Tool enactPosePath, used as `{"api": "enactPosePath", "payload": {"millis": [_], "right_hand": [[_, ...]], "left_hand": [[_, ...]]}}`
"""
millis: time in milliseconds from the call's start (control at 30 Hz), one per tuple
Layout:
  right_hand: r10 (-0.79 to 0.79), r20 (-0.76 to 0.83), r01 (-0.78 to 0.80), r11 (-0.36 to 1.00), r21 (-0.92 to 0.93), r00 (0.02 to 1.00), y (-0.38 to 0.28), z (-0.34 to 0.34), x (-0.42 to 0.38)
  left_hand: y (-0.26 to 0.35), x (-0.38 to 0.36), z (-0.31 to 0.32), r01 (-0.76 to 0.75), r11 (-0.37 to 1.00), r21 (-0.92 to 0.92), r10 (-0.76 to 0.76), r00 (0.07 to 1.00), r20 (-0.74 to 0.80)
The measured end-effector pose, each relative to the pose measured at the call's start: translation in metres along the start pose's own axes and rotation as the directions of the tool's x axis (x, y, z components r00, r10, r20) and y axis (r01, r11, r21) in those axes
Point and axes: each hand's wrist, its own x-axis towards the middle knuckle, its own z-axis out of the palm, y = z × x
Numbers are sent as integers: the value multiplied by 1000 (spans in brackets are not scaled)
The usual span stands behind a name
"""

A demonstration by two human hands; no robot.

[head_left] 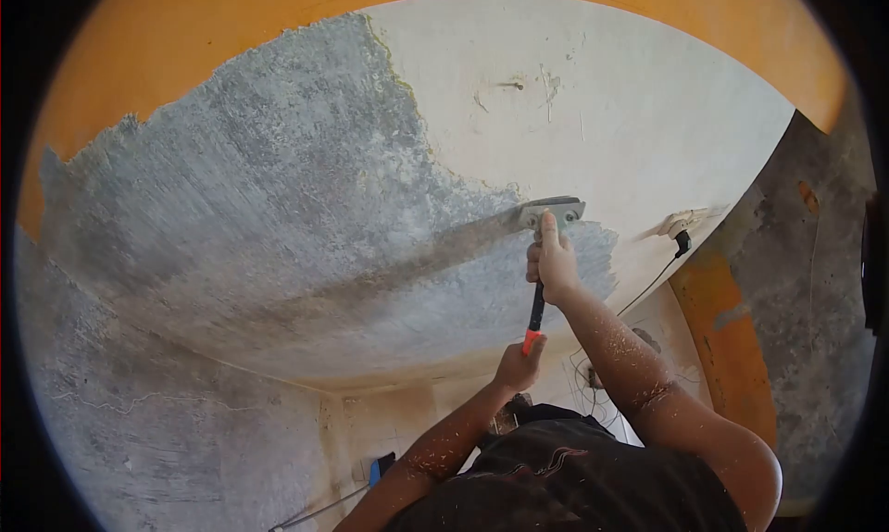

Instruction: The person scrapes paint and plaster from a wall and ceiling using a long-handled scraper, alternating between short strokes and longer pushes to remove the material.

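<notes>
A long-handled scraper [536, 296] has a wide metal head [559, 206] pressed to the wall, where bare grey plaster [278, 162] meets a white painted area [602, 97]. My right hand [556, 262] is wrapped round the upper handle just below the head, its thumb laid up against the metal. Lower down, my left hand [521, 363] is closed on the red-orange end of the black handle. Pale flakes cover both forearms.
A black plug [683, 243] with a hanging cable sits in a wall socket at the right. A nail [511, 86] sticks out of the white area. Orange paint [185, 32] borders the wall. Something blue [381, 467] lies at lower left, beside a thin rod.
</notes>
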Motion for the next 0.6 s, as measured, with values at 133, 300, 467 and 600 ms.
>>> {"api": "enactPosePath", "payload": {"millis": [133,300,467,600], "right_hand": [[67,-47,-68,998,-5,997,25,-16,-8],[41,33,-44,997,67,999,-6,0,-1],[49,9,-49,990,131,999,16,-18,-3],[131,-49,-130,991,25,990,16,-17,-3]], "left_hand": [[-55,-11,14,-15,997,71,15,1000,4],[-8,5,-4,-23,996,90,25,999,-22],[-20,-8,2,-9,984,179,11,1000,-11],[-37,-5,9,5,996,85,-7,1000,23]]}}
